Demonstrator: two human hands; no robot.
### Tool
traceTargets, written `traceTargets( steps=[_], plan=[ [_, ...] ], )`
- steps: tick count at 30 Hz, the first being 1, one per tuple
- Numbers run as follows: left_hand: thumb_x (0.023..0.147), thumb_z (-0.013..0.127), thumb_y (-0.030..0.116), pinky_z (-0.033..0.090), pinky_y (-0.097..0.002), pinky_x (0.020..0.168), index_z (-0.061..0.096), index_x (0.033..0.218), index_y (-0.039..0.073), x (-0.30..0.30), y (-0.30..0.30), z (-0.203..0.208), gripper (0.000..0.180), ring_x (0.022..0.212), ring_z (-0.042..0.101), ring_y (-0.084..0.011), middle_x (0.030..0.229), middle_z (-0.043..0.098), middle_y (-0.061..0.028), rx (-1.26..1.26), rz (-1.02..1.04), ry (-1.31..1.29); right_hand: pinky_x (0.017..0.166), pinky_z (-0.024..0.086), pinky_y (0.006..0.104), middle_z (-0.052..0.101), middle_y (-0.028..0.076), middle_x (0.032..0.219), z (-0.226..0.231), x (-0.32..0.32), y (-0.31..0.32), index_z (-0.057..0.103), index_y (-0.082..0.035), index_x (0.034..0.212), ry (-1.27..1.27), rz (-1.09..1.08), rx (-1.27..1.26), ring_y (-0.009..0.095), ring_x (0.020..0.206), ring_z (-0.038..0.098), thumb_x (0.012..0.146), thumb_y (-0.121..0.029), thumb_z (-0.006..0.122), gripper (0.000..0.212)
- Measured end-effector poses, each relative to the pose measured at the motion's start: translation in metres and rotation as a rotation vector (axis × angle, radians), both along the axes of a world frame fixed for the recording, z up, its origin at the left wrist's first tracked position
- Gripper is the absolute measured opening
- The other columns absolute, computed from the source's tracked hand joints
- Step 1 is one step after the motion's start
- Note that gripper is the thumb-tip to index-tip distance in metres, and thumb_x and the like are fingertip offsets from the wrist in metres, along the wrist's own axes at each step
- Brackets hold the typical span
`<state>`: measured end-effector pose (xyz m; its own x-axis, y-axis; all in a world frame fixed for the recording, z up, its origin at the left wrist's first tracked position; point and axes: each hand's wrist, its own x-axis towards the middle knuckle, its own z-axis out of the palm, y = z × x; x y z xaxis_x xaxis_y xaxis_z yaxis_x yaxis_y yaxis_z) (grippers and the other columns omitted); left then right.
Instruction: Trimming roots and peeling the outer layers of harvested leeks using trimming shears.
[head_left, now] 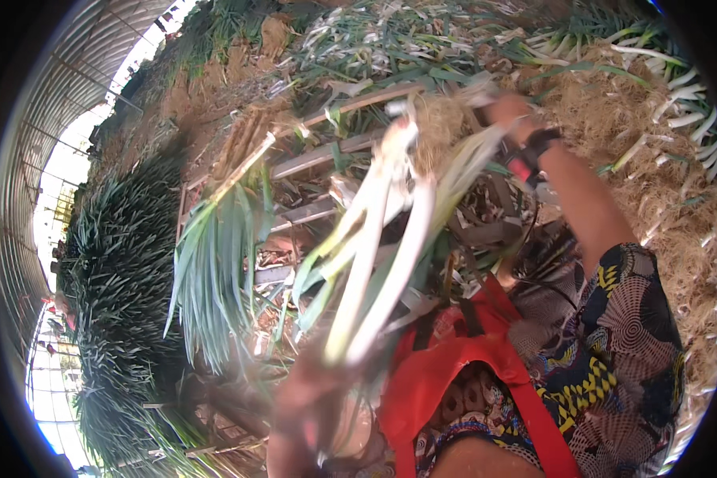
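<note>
My left hand (315, 390), blurred by motion, is closed round the lower ends of several long leeks (386, 255). Their white shafts slant up and to the right, and a tangle of pale roots (438, 131) shows near their upper ends. My right hand (511, 111) is up beside those roots, with its fingers curled and smeared. A pale, blurred strip reaches it, but what its fingers hold is not clear. A black band (542, 142) and a red-and-black piece (522, 169) are on the right wrist.
A wooden slatted rack (327, 155) stands ahead, with a bundle of leeks (223, 255) hanging over its left side. A tall leek pile (123, 279) is at far left. Trimmed roots (597, 99) cover the ground at right, beside a row of white-stemmed leeks (693, 103).
</note>
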<state>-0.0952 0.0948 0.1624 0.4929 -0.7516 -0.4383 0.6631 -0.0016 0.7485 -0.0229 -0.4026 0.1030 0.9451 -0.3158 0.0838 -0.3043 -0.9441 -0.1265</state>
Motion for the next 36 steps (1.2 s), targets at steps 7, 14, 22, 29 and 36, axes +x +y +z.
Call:
traceTargets(
  steps=[7,14,22,29,36],
  plan=[
    [0.068,0.078,0.004,0.048,-0.0321,0.087,0.049,0.128,-0.003,0.011,0.035,-0.013,0.067,0.095,0.062,-0.0207,0.107,0.064,-0.0123,0.191,-0.104,0.020,0.058,0.049,0.0267,0.061,0.002,0.087,0.054,-0.011,0.062,0.059,-0.003,0.102,0.129,0.007,1.130,0.011,0.065,0.056,0.084,-0.018,0.065,0.025],
    [0.064,0.080,0.006,0.041,-0.0315,0.096,0.044,0.133,-0.003,0.028,0.043,-0.060,0.078,0.108,0.057,-0.0217,0.117,0.060,-0.0115,0.148,-0.289,0.082,0.088,0.051,0.0310,0.066,0.008,0.110,-0.076,0.012,0.091,0.062,-0.005,0.113,0.158,0.400,2.273,0.017,0.097,0.064,0.085,-0.025,0.069,0.036],
    [0.062,0.083,0.014,0.041,-0.0286,0.091,0.044,0.131,-0.006,0.004,0.084,-0.070,0.082,0.104,0.056,-0.0178,0.112,0.062,-0.0090,0.214,-0.307,0.146,0.087,0.049,0.0366,0.064,0.012,0.113,0.062,0.015,0.120,0.061,0.000,0.111,0.074,0.928,0.969,0.024,0.097,0.062,0.082,-0.022,0.065,0.036],
    [0.065,0.084,0.012,0.046,-0.0268,0.081,0.051,0.127,-0.002,-0.004,0.046,-0.044,0.071,0.094,0.057,-0.0140,0.106,0.062,-0.0046,0.159,-0.011,0.054,0.075,0.052,0.0400,0.065,0.023,0.084,0.062,0.073,0.025,0.065,0.001,0.092,-0.160,0.071,0.073,0.036,0.079,0.064,0.079,-0.019,0.058,0.026],
    [0.074,0.077,0.007,0.051,-0.0285,0.077,0.053,0.122,0.001,0.008,0.047,-0.045,0.053,0.085,0.062,-0.0136,0.097,0.066,-0.0063,0.335,0.146,-0.152,0.091,0.045,0.0347,0.065,0.011,0.105,0.062,0.032,0.125,0.058,-0.002,0.118,0.708,0.486,0.594,0.020,0.101,0.060,0.081,-0.032,0.069,0.048]
  ],
)
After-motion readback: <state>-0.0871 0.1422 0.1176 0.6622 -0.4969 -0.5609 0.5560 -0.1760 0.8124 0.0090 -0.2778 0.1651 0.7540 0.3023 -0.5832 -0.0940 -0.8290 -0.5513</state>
